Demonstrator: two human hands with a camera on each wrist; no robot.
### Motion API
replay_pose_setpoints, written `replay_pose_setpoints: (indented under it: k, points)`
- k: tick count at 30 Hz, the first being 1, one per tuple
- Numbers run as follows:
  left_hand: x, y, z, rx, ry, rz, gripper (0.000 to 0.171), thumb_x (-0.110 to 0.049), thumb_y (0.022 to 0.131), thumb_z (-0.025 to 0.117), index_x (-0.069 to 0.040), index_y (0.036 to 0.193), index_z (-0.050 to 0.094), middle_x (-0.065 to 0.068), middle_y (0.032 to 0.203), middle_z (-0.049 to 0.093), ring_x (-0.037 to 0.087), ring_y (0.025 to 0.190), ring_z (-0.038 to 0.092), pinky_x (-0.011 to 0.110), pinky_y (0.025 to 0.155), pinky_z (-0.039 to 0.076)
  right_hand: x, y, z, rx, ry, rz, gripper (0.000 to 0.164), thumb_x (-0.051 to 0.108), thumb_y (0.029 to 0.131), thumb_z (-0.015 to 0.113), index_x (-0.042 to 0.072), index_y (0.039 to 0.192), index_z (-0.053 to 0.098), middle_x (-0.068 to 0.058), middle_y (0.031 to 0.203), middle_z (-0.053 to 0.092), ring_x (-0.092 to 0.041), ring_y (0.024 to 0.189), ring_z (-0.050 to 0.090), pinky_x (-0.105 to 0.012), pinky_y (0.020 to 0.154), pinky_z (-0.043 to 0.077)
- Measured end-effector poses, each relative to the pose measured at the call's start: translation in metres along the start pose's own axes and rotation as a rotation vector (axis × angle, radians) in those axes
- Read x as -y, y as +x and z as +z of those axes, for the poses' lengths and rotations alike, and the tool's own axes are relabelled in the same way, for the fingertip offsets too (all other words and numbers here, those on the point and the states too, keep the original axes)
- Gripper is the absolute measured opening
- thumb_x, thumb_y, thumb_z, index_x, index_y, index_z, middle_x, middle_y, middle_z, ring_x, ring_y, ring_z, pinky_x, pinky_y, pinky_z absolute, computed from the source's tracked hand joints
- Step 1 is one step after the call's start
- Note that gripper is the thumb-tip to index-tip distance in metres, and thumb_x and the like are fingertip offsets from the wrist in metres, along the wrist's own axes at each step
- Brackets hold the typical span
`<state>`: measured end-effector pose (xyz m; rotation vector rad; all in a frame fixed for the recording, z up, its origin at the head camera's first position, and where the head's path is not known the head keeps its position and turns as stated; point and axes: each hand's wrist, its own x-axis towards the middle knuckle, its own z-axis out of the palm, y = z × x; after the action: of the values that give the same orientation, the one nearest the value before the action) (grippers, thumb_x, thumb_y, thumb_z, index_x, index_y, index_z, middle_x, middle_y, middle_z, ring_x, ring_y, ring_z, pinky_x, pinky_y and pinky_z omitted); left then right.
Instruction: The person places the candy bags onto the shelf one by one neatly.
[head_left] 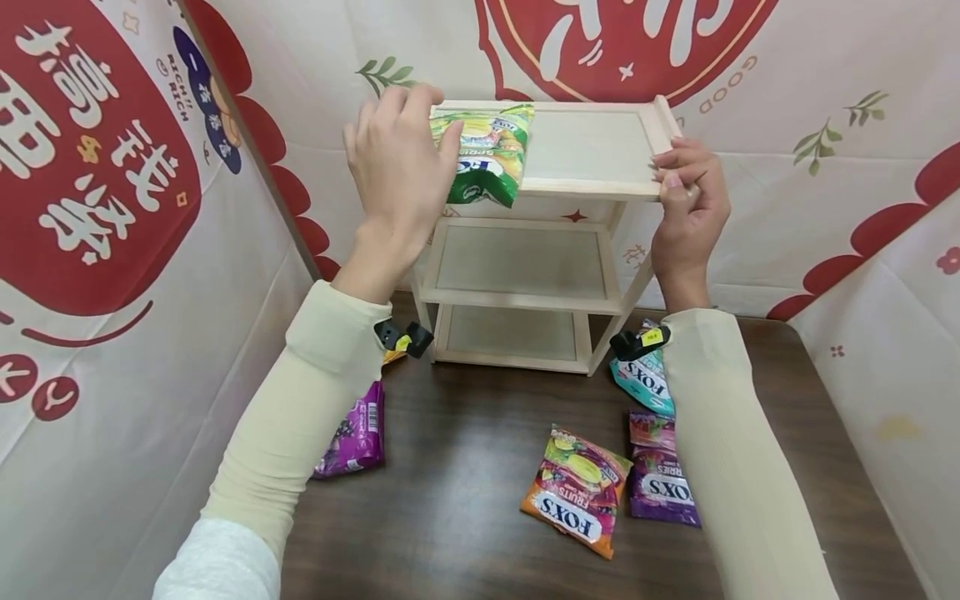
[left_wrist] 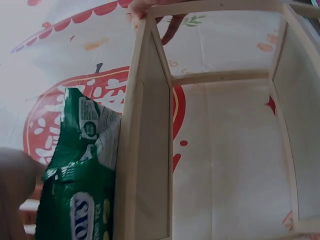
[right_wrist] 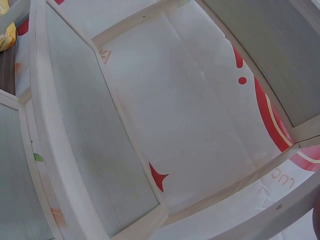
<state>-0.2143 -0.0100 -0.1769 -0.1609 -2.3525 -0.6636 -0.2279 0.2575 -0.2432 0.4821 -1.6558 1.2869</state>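
A light wooden three-tier shelf (head_left: 525,296) stands against the back wall. On the left of its top tier is a green Fox's candy bag (head_left: 495,158), its lower edge over the front rail. My left hand (head_left: 397,154) is over the bag's left end, thumb in front, fingertips partly hidden. In the left wrist view, the green bag (left_wrist: 75,200) lies along the top board, creased where the blurred thumb (left_wrist: 17,185) meets it. At the top's right front corner, my right hand (head_left: 690,208) grips the frame, thumb below the rail and fingers over it.
On the dark brown table (head_left: 450,475) lie an orange-and-red candy bag (head_left: 577,492), a purple berries bag (head_left: 663,483) and a teal bag (head_left: 645,379) partly behind my right sleeve. A violet bag (head_left: 360,433) lies by my left forearm. Printed cloth walls (head_left: 885,250) enclose the table.
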Motion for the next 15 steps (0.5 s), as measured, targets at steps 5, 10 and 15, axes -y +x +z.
replay_pose_setpoints:
  k: [5, 10, 15]
  points:
    - [0.005, -0.013, -0.005, -0.031, 0.01, 0.299, 0.036, -0.033, 0.098, 0.051, -0.009, 0.121, 0.065, 0.011, 0.112, 0.063, 0.028, 0.107, 0.054, 0.039, 0.089, 0.039, -0.003, 0.002, 0.0, 0.002, 0.006, -0.006, 0.037, 0.018, 0.083, 0.046, -0.018, 0.087, 0.05, -0.025, 0.099, 0.061, -0.026, 0.117, 0.05, -0.034, 0.107, 0.032]
    - [0.008, -0.026, -0.003, -0.011, 0.059, 0.559, 0.04, -0.039, 0.098, 0.05, -0.012, 0.124, 0.064, 0.012, 0.113, 0.062, 0.031, 0.112, 0.052, 0.045, 0.096, 0.038, -0.006, 0.005, 0.0, 0.0, 0.026, -0.008, 0.036, 0.018, 0.083, 0.046, -0.018, 0.086, 0.05, -0.022, 0.099, 0.062, -0.027, 0.117, 0.05, -0.034, 0.106, 0.032]
    - [0.01, -0.034, 0.005, 0.125, 0.138, 0.59, 0.038, -0.033, 0.099, 0.051, -0.019, 0.133, 0.056, 0.012, 0.126, 0.056, 0.032, 0.119, 0.048, 0.049, 0.1, 0.036, -0.009, 0.005, 0.0, 0.006, 0.042, -0.006, 0.037, 0.017, 0.081, 0.046, -0.019, 0.086, 0.049, -0.016, 0.097, 0.064, -0.027, 0.117, 0.05, -0.034, 0.106, 0.032]
